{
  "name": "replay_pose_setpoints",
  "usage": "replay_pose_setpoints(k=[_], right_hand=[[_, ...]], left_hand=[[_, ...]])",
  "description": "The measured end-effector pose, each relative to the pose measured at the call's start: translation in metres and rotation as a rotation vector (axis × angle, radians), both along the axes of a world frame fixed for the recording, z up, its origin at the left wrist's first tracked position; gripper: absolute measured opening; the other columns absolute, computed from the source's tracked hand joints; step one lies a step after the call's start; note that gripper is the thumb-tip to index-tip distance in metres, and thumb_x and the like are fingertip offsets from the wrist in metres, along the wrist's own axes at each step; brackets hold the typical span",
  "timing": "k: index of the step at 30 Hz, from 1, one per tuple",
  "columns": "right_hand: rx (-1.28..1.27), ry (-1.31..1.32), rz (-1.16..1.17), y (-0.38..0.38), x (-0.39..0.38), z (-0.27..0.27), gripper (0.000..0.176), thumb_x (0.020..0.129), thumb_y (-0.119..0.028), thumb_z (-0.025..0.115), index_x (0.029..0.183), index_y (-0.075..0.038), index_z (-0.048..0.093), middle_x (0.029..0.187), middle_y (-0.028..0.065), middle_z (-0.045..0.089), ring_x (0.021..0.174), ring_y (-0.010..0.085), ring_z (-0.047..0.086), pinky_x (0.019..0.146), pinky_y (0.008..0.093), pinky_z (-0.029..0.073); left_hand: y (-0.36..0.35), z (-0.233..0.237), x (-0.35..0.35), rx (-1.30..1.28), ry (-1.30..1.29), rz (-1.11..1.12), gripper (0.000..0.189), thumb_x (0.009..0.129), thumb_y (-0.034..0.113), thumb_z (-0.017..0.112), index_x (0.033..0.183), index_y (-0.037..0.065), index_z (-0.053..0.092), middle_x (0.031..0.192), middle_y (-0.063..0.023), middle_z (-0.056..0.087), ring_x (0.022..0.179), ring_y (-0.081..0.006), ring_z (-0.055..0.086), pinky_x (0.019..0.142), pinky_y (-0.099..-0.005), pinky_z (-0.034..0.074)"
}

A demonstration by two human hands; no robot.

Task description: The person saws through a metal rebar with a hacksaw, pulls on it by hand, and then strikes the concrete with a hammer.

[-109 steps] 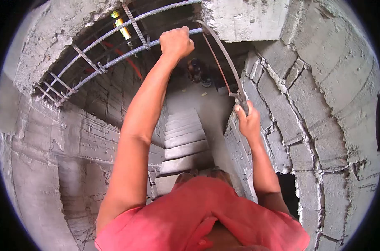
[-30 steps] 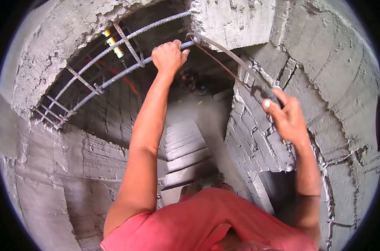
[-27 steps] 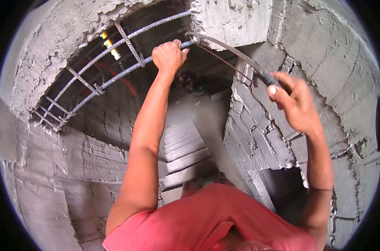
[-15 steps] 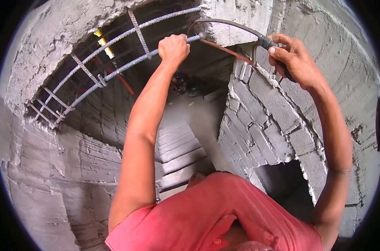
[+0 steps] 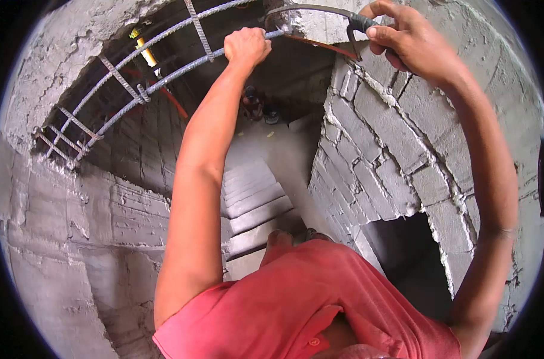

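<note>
My left hand is closed around the lower curved rebar near its right end. In my right hand is the dark handle of a hacksaw, whose bowed frame arches over the bar. The saw's orange-red blade lies by the bar end, just right of my left hand; exact contact with the steel is too small to make out. An upper curved rebar runs alongside, joined by short crossbars.
Broken concrete edges the opening around the rebar. Below are stairs, a block wall with a dark gap, and a person far down. A yellow-and-white object shows behind the bars.
My right hand and the hacksaw have moved left and up, toward the bar. My left hand keeps its grip on the rebar. The whole view has shifted slightly.
</note>
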State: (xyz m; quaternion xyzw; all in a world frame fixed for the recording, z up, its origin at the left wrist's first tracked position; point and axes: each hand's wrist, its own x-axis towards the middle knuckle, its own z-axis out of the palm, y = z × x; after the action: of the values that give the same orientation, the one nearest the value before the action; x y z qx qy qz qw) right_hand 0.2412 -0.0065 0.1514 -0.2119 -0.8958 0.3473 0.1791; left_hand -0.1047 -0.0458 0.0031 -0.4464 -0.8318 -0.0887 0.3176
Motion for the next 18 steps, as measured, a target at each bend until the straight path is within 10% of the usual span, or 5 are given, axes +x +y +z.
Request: replay_pose_setpoints(k=[6,18], right_hand=[[0.116,0.084,-0.083,0.003,0.007,-0.017,0.016,0.094,-0.010,0.061,0.109,-0.002,0.063,0.077,0.0055,0.067,0.060,0.0127,0.059,0.055,0.0314,0.048],[0.073,0.059,0.036,0.019,0.002,-0.007,0.017,0.096,-0.009,0.063,0.111,0.000,0.060,0.076,0.0073,0.069,0.058,0.0121,0.057,0.053,0.0297,0.047]], left_hand=[[0.004,0.009,0.004,-0.079,-0.189,0.093,0.037,0.089,0.047,0.065,0.111,0.019,0.078,0.108,-0.0151,0.076,0.102,-0.0354,0.073,0.087,-0.0482,0.058],[-0.003,0.006,0.003,-0.070,-0.084,0.028,0.038,0.088,0.047,0.071,0.107,0.015,0.078,0.101,-0.0157,0.077,0.094,-0.0343,0.076,0.081,-0.0457,0.059]])
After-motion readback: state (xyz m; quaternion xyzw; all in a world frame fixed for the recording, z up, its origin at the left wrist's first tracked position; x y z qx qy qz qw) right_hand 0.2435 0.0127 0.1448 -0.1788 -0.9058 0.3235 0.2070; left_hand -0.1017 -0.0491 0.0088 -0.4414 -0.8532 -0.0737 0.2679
